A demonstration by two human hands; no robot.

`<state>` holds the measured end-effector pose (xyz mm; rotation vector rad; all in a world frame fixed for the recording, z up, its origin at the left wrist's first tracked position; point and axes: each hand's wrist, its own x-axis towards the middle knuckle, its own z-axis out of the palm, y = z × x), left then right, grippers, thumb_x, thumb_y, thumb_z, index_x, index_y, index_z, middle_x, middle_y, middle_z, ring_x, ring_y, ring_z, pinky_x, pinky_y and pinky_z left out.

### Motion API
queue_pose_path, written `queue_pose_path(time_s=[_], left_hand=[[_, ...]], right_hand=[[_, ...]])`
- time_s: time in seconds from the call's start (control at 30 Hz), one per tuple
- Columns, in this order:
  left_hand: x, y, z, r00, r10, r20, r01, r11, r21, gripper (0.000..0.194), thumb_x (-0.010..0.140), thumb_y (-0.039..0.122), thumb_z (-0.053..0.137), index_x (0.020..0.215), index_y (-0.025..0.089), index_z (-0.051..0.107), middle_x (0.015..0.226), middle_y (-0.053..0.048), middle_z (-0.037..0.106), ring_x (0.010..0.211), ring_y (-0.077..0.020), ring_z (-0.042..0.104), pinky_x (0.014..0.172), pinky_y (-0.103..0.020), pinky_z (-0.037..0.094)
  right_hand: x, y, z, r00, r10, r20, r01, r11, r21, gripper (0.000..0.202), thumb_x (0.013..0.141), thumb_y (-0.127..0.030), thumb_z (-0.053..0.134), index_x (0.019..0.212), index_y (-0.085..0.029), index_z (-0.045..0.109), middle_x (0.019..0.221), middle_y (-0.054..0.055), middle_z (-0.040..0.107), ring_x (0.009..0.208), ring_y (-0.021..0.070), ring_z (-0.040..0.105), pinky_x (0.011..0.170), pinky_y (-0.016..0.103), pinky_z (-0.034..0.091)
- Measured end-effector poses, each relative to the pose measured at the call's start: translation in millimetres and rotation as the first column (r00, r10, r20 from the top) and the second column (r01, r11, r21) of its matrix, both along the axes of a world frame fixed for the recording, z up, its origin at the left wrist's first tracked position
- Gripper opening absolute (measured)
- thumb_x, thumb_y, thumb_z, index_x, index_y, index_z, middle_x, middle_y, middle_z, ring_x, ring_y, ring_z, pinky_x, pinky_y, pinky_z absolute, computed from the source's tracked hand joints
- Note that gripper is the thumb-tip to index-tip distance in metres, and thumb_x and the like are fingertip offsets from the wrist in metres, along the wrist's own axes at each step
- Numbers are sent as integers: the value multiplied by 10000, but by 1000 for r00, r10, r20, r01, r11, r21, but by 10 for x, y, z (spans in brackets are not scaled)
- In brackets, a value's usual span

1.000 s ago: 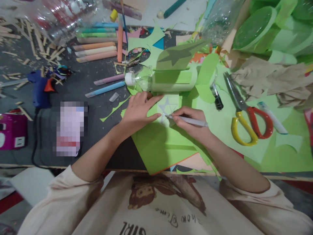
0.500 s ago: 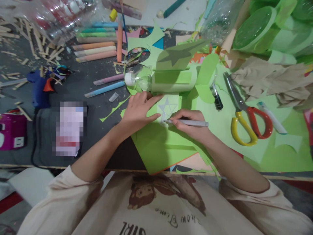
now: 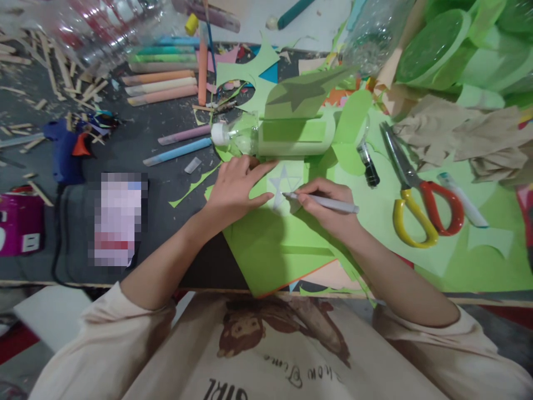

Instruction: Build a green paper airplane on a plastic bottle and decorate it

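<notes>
My right hand (image 3: 328,203) pinches a grey marker (image 3: 333,204), its tip on a star drawing (image 3: 283,186) partly coloured in grey. The star is on a pale green paper piece (image 3: 296,168) that lies over larger green sheets (image 3: 258,244). My left hand (image 3: 235,186) rests flat on the paper's left side, thumb and index finger spread around the star. Just beyond both hands lies a clear plastic bottle (image 3: 245,135) with a white cap, wrapped in green paper with wing-like pieces attached.
Scissors (image 3: 416,189) with yellow and red handles and a black-ink marker (image 3: 368,166) lie at right, near crumpled brown paper (image 3: 449,136). At left are a blue glue gun (image 3: 64,153), a blurred-out phone (image 3: 119,219) and a magenta box (image 3: 21,222). Several markers (image 3: 162,89) lie further back.
The marker tip has moved slightly up and to the right across the star, and the right hand has shifted with it. My left hand stays in place.
</notes>
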<state>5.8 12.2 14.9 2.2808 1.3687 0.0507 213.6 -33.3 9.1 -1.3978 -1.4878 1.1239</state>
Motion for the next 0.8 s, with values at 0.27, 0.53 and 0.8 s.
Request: queue_pose_path(time_s=[0.27, 0.53, 0.8], left_hand=[[-10, 2, -22, 1000, -10, 6, 10, 1000, 10, 596, 931, 453, 575, 1487, 275, 458, 1213, -112, 559, 1145, -322, 478, 1031, -438, 346], [-2, 5, -4, 1000, 3, 1, -3, 1000, -8, 598, 925, 438, 592, 1489, 286, 463, 1212, -106, 549, 1158, -324, 475, 1036, -433, 340], [-23, -1, -26, 1000, -10, 16, 9, 1000, 19, 597, 932, 465, 559, 1493, 289, 455, 1210, -107, 550, 1146, -314, 471, 1030, -433, 350]], right_hand=[[2, 14, 12, 997, 81, 13, -81, 997, -4, 191, 799, -352, 664, 667, -214, 657, 623, 3, 681, 562, 144, 588, 518, 268, 422], [-4, 20, 30, 994, 107, 16, -107, 994, -7, 198, 756, -320, 656, 590, -213, 635, 586, 2, 679, 542, 143, 587, 528, 273, 427], [3, 21, 29, 994, 112, -14, -113, 993, -42, 168, 737, -311, 662, 603, -209, 672, 592, 4, 690, 542, 139, 591, 519, 265, 429]])
